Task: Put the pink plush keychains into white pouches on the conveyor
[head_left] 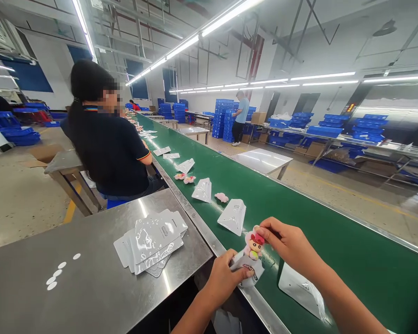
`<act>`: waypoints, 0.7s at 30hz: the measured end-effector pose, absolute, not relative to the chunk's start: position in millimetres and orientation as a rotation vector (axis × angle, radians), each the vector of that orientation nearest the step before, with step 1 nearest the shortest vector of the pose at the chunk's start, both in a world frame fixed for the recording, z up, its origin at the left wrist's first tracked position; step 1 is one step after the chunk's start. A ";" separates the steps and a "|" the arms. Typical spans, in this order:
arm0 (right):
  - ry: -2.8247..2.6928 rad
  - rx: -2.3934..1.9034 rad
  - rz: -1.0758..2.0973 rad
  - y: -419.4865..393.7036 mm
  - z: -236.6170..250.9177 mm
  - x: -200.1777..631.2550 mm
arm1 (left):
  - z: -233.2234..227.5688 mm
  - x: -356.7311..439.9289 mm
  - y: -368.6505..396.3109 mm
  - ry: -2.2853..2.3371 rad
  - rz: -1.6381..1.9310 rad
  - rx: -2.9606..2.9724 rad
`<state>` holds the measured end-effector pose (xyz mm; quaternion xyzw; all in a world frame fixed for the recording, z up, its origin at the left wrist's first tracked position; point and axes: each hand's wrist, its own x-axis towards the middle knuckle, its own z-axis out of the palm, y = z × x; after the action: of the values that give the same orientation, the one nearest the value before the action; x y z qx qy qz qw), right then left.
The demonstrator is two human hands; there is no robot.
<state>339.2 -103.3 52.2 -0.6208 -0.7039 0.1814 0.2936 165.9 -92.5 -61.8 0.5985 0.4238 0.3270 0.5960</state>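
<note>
My left hand (226, 276) pinches a small pouch (251, 268) at the belt's (351, 260) near edge; my right hand (287, 241) grips a doll (254, 245), its feet entering the mouth. Insertion's barely begun; more pouches (151, 243) wait on the table (90, 297).

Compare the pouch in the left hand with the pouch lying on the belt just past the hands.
The pouch in the left hand is gripped by the left hand while the right hand holds a small doll at its mouth; the pouch on the belt lies flat, untouched. The held one looks crumpled and partly hidden; the other shows whole. Both are glossy white.
</note>
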 end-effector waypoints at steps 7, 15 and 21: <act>-1.899 -1.617 0.599 -116.1 56.3 343.3 | -48.6 162.5 -97.0 0.945 0.686 1.461; -2.028 -1.696 0.620 -120.2 42.8 338.6 | -48.8 163.4 -101.1 0.885 0.673 1.439; -2.369 -1.437 0.463 -131.0 40.2 339.6 | -33.7 171.3 -101.8 0.700 0.764 1.296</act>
<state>339.6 -131.0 40.2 -0.5044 -0.8317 0.1625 0.1655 171.3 -101.8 -33.7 0.5763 0.3112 0.3398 0.6749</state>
